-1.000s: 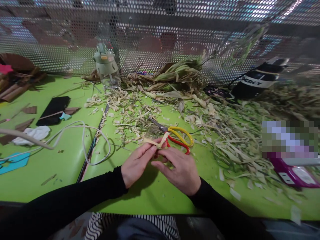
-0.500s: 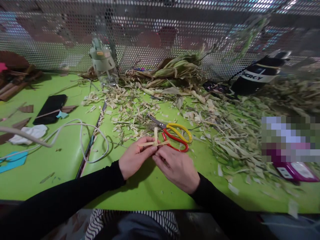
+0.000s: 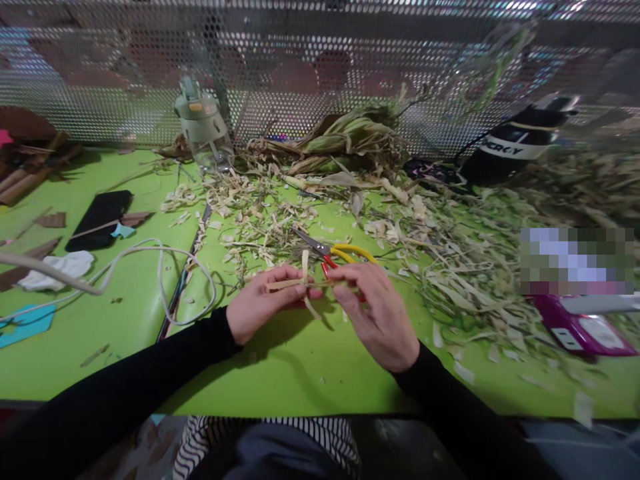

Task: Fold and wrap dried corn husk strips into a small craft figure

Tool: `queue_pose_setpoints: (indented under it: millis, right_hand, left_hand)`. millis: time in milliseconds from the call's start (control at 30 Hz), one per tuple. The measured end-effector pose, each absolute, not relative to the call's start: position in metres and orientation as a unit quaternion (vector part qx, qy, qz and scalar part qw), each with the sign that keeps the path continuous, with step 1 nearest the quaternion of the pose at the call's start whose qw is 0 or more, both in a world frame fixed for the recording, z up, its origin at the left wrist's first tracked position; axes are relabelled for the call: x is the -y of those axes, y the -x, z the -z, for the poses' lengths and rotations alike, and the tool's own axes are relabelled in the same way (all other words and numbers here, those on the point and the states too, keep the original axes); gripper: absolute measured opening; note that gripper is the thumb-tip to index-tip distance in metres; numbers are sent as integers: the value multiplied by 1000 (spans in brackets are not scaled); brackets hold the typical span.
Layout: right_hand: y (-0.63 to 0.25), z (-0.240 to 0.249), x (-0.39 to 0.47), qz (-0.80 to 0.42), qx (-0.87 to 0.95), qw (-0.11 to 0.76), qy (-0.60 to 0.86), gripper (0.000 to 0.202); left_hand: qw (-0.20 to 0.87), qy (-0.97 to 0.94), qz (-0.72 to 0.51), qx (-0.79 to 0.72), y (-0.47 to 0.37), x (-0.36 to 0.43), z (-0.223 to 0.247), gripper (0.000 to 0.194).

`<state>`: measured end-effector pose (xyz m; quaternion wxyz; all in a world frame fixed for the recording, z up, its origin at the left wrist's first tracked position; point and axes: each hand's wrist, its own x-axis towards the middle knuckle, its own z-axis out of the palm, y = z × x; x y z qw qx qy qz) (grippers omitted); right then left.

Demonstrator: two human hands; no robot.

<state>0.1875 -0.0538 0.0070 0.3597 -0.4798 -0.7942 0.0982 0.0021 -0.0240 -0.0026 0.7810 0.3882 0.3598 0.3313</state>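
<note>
My left hand pinches the crossing of several pale corn husk strips between thumb and fingers. One strip points up, one points left over the fingers, and one hangs below the thumb. On the right side, my right hand has its fingers closed on the strip end that runs toward it. Just beyond the hands lie scissors with one yellow and one red handle, partly hidden behind my right hand. Their blades point up and left.
Husk scraps litter the green table, with a heap of dried husks behind. A clear bottle, a black bottle, a black phone, a white cable and a purple packet stand or lie around.
My right hand has moved right, away from my left hand, drawing a strip out sideways. The lower strip end now shows, and the right hand covers more of the scissors' handles.
</note>
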Motion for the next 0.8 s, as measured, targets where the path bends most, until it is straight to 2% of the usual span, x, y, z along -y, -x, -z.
queue_pose_setpoints:
  millis: [67,167,333,633,733,800]
  right_hand:
    - [-189,-8,51,-101,807,333,477,18]
    - [-189,-11,50,-168,836,298,429,27]
    - [-188,-19,54,-218,840,324,378,27]
    - [-199,-19,51,-255,812,306,427,30]
    - [-201,-14,47,-232,767,349,486,22]
    - [-201,-11,46,-158,758,386,501,18]
  left_hand:
    - [788,-382,-324,-358,-2,25,1,27]
    - [784,-399,-320,-351,-3,29,-1,27]
    - [780,-413,-308,-354,-4,34,-6,23]
    - [797,-399,-310,-330,3,29,-7,16]
    - [820,-361,-315,-315,2,30,-6,21]
    - [827,-356,-316,-300,-1,32,-6,25]
